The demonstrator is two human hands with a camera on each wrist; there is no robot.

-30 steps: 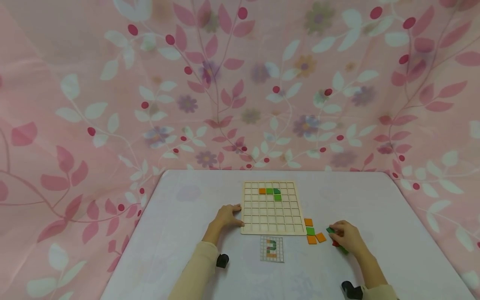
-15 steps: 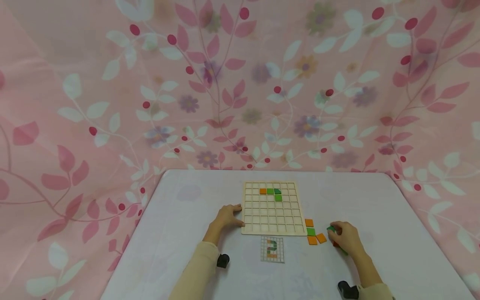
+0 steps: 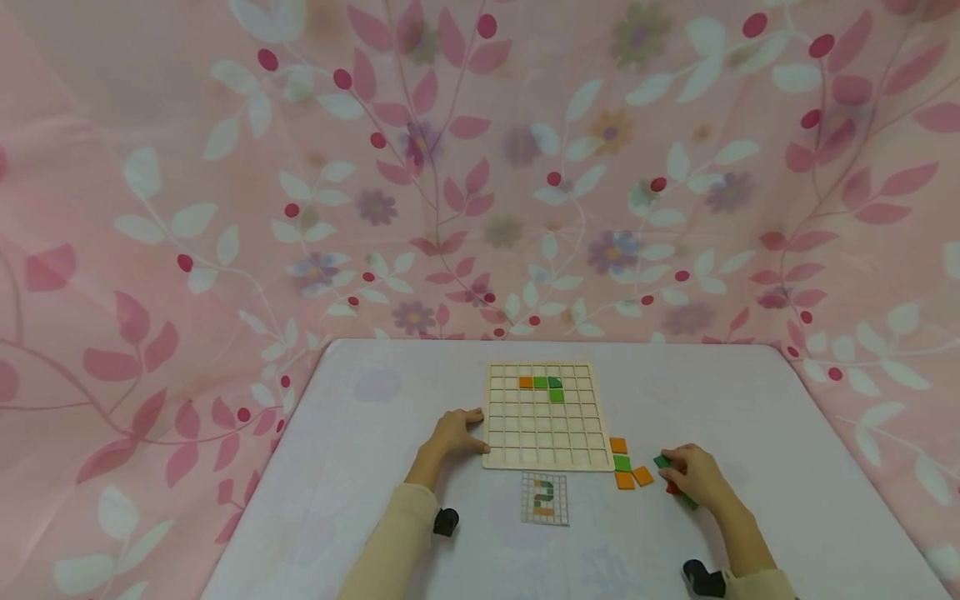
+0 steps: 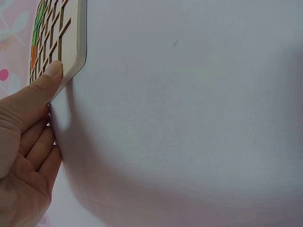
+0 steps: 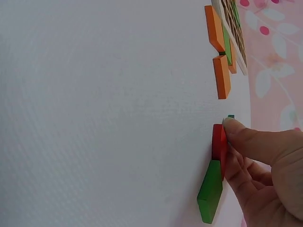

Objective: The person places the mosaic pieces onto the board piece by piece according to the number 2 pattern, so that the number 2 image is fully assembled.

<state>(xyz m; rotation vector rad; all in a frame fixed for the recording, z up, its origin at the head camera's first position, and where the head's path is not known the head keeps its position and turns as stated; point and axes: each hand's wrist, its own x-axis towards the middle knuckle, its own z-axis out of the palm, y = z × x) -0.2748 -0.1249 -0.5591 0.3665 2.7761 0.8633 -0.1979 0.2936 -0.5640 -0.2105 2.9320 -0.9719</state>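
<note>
A wooden grid board point(image 3: 517, 433) lies on the table, with an orange tile point(image 3: 526, 382) and several green tiles point(image 3: 557, 396) set in its upper cells. Along the board's left edge rests my left hand point(image 3: 452, 433). The left wrist view shows its thumb point(image 4: 49, 78) pressing on the rim. Right of the board, my right hand point(image 3: 697, 475) pinches a dark green tile point(image 3: 661, 460), mostly hidden behind the thumb in the right wrist view. Beneath that hand lie a red tile point(image 5: 218, 142) and a green tile point(image 5: 210, 191).
Beside the board's lower right corner are several orange tiles point(image 3: 625, 480) and a green tile point(image 3: 622, 463). A small pattern card point(image 3: 545, 498) with a coloured figure on a grid lies in front of the board. Patterned pink cloth point(image 3: 480, 167) hangs behind the table.
The right hand's fingers shift slightly over the dark green tile, dipping and then returning close to where they were. My left hand and the board stay still.
</note>
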